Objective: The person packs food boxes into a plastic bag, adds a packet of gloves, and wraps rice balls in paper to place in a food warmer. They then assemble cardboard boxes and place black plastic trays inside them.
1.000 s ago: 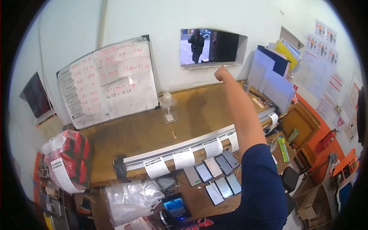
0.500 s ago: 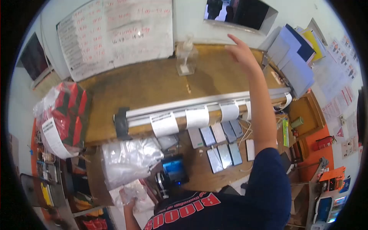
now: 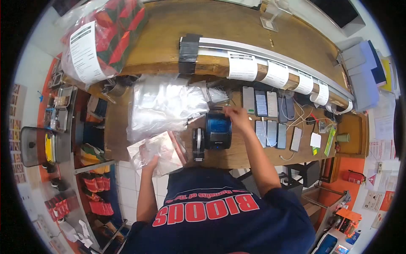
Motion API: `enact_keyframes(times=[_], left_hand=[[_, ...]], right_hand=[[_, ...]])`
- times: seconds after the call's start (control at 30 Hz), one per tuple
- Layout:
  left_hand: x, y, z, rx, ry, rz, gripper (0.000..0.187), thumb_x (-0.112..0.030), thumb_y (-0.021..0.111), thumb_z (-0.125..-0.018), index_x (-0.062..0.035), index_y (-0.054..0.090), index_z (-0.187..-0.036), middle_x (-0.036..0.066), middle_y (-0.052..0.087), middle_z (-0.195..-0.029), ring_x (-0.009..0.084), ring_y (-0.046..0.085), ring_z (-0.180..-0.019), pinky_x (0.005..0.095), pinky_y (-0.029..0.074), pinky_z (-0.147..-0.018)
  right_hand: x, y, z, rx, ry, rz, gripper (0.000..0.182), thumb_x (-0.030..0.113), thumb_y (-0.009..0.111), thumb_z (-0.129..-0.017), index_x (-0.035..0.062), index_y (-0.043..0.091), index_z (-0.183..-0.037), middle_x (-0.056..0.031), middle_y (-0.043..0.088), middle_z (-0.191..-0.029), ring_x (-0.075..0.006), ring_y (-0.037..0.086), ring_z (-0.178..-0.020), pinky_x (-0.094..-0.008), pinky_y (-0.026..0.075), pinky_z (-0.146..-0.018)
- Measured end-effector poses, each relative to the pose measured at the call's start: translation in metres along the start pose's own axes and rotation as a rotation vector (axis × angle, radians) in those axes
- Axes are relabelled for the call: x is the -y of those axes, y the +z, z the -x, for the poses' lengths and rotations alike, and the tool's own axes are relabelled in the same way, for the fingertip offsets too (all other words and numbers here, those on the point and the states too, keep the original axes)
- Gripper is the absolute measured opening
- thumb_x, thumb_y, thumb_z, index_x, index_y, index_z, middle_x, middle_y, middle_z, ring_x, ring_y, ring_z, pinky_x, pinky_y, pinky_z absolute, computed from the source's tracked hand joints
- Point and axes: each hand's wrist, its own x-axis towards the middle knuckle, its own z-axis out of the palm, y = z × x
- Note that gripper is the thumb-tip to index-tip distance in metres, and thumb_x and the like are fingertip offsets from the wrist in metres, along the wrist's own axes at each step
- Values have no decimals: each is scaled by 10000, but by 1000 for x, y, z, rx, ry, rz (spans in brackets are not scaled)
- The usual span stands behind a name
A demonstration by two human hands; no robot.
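Note:
My left hand (image 3: 151,164) grips the edge of a clear plastic bag with flat pale pink and white contents (image 3: 163,148), at the table's near edge. My right hand (image 3: 238,118) is at the far right corner of a black and blue label printer (image 3: 218,132); its fingers are bent together, and what they hold, if anything, is too small to tell. A black tape dispenser (image 3: 198,144) stands just left of the printer. Behind the bag in my left hand lies a pile of clear plastic bags (image 3: 158,106).
Several phones (image 3: 261,103) with white cables lie to the right on the wooden table (image 3: 249,158). Printed labels (image 3: 242,66) hang from the raised shelf's edge. A plastic-wrapped red and green bundle (image 3: 111,38) sits on the shelf at left. A black chair (image 3: 302,171) stands below right.
My right hand has come down from high above the shelf to the printer. The view has tilted downward and shifted left. My left hand still holds the plastic bag.

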Motion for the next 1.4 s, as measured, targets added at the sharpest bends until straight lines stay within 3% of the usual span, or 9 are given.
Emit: enact_keyframes(times=[0.13, 0.2, 0.33, 0.6, 0.73, 0.87, 1.17, 1.3, 1.4], left_hand=[[15, 14, 7, -150, 122, 99, 627, -223, 665, -774, 23, 505, -1328, 196, 585, -1244, 361, 529, -1207, 447, 377, -1096], [40, 18, 3, 48, 88, 50, 825, -418, 715, -747, 49, 463, -1379, 236, 469, -1403, 373, 431, -1316, 465, 292, -1165], [-23, -24, 19, 150, -158, 121, 826, -382, 725, -779, 41, 429, -1423, 247, 466, -1425, 383, 398, -1351, 475, 275, -1187], [10, 0, 1, -72, 318, -151, 709, -290, 741, -681, -2, 530, -1295, 221, 544, -1256, 374, 476, -1208, 500, 360, -1079], [-82, -63, -4, -36, 456, -277, 509, -256, 719, -611, -32, 595, -1051, 157, 555, -1026, 351, 504, -1026, 489, 407, -908], [-106, -77, 1, -215, 513, -347, 204, -185, 699, -638, -78, 623, -794, 120, 569, -895, 352, 546, -895, 479, 428, -817], [-109, -95, 9, 214, 99, -424, 425, -306, 796, -742, -70, 714, -1085, 178, 689, -1087, 354, 667, -979, 448, 510, -921], [-57, -75, 18, -30, 193, -434, 351, -332, 733, -762, -59, 743, -982, 186, 713, -978, 382, 678, -880, 479, 536, -806], [-70, -94, 12, 89, 279, -242, 500, -379, 767, -780, -53, 707, -1154, 234, 695, -1114, 398, 660, -1021, 458, 522, -897]], right_hand=[[-36, 54, -120, -189, -429, 336, 226, 137, 653, -887, 54, 765, -1066, -108, 760, -839, -227, 716, -686, -363, 556, -627], [-35, 72, -166, -57, -70, 962, 250, 123, 650, -838, 68, 767, -1052, -166, 755, -992, -314, 748, -898, -434, 592, -775], [-32, 74, -180, 85, 47, 1171, 267, 157, 616, -839, 68, 762, -1043, -168, 729, -1129, -335, 702, -1084, -462, 579, -884], [-48, 42, -161, -255, -180, 869, 243, 212, 632, -876, 63, 766, -1014, -191, 741, -983, -356, 728, -951, -432, 586, -804], [-5, 26, -115, -460, -418, 133, 243, 224, 745, -834, 28, 779, -974, -172, 730, -753, -269, 725, -709, -384, 553, -658], [-12, 27, -105, -391, -192, -549, 214, -21, 549, -912, -67, 676, -1077, -119, 709, -901, -188, 685, -707, -317, 575, -622], [27, 23, -85, -297, -137, -695, 203, 57, 667, -942, -81, 662, -1091, -142, 710, -930, -155, 660, -691, -267, 550, -607], [63, 45, -53, -192, -138, -844, 193, 71, 671, -950, -74, 668, -1076, -138, 709, -937, -158, 645, -701, -279, 537, -634], [91, 69, -25, -99, -123, -909, 188, 68, 668, -953, -68, 668, -1083, -144, 712, -960, -153, 623, -685, -286, 520, -626]])
